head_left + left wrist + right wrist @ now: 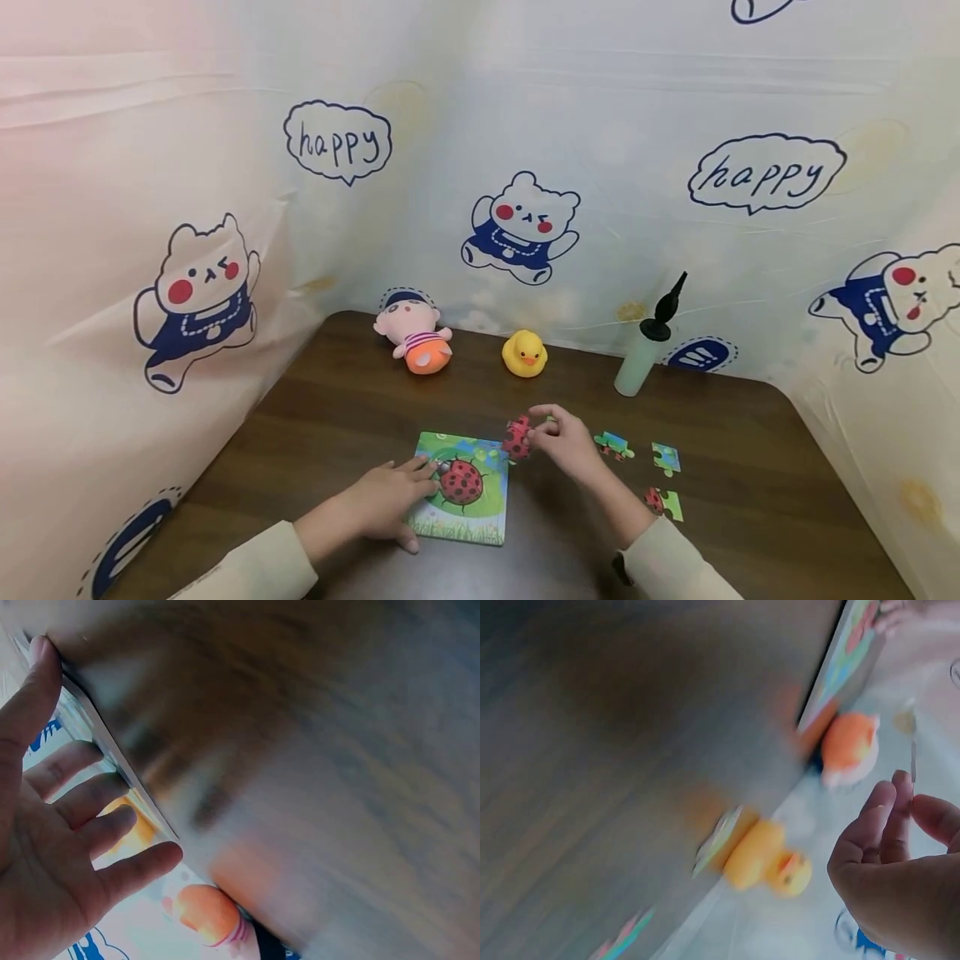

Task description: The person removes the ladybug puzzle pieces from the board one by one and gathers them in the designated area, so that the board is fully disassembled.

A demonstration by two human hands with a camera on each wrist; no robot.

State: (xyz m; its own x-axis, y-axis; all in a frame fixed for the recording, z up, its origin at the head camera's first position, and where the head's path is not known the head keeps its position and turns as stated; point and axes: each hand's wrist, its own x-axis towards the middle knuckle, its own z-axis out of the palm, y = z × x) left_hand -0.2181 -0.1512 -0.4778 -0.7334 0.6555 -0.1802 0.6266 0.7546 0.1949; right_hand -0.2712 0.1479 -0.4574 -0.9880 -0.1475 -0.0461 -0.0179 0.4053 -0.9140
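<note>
A ladybug puzzle board [480, 532] with a green border lies flat on the brown table. My left hand [386, 498] rests on its left side, fingers spread toward the ladybug picture; the left wrist view shows this hand [67, 825] along the board's edge [112, 746]. Between thumb and fingertips, my right hand [566, 442] pinches a red, black-spotted puzzle piece [517, 439] near the board's upper right corner. In the right wrist view that puzzle piece [913, 754] appears edge-on, rising from the fingertips of the right hand [889, 851].
Loose puzzle pieces lie to the right: a blue-and-green one [615, 445], another blue one [666, 457] and a red-and-green one [664, 503]. Along the back stand a plush doll [416, 337], a yellow rubber duck [524, 354] and a pale green pump bottle [640, 362]. Printed cloth hangs behind.
</note>
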